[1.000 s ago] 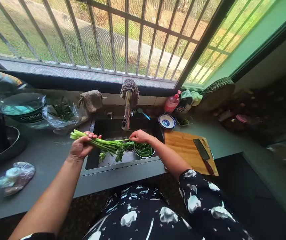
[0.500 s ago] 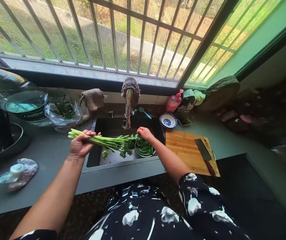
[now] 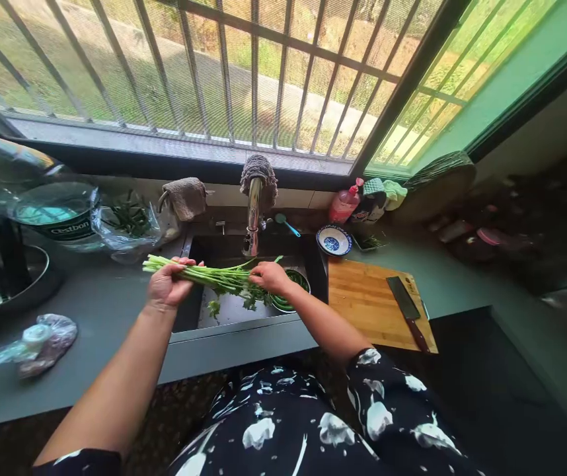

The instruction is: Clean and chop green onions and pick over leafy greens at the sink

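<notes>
My left hand (image 3: 168,284) is closed round the pale stalk ends of a bunch of celery (image 3: 219,277), held level above the black sink (image 3: 214,246). At the leafy end, my right hand (image 3: 271,277) is closed on the celery, its fingertips partly hidden among the stems. Leaves hang down below the bunch into the sink. Under my right wrist stands a bowl of green peppers (image 3: 291,301), partly covered by the hand and forearm. The faucet (image 3: 252,221) rises behind the bunch.
Right of the sink lies a wooden cutting board (image 3: 357,301) with a cleaver (image 3: 405,301) on it. A blue-patterned bowl (image 3: 334,240) and a pink soap bottle (image 3: 345,201) stand behind. At left are a bag of greens (image 3: 129,218) and a tied plastic bag (image 3: 48,344).
My right hand has moved left and slightly down, from the leaf tips further along the celery. My left hand and the bunch have shifted slightly right.
</notes>
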Motion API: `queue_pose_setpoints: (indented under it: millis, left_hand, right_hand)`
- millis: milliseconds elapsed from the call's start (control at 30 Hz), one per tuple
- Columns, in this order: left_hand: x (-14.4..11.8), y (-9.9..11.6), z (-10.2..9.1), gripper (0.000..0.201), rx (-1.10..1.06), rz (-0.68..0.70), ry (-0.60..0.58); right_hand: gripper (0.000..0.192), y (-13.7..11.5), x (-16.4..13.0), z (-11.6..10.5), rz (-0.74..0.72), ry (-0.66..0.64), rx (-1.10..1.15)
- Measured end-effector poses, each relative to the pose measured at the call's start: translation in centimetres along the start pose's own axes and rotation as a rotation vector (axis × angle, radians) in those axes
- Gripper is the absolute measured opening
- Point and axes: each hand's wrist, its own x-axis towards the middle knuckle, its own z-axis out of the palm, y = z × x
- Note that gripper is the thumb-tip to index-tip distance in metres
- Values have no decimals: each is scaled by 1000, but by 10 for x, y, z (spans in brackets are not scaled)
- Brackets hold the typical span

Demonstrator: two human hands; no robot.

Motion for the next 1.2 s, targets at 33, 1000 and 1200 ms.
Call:
queue_pose_setpoints:
  millis: [33,1000,1200]
  left_hand:
    - [0,0,0,25,2,4,17]
    - [-3,5,5,23,-9,-12,81]
    - [3,12,0,25,-31,-53,110]
  right_hand:
    - [18,2,0,-1,-18,-24,48]
    - [19,29,-10,12,549,247,670]
    - [24,28,7,-8,205,100,445]
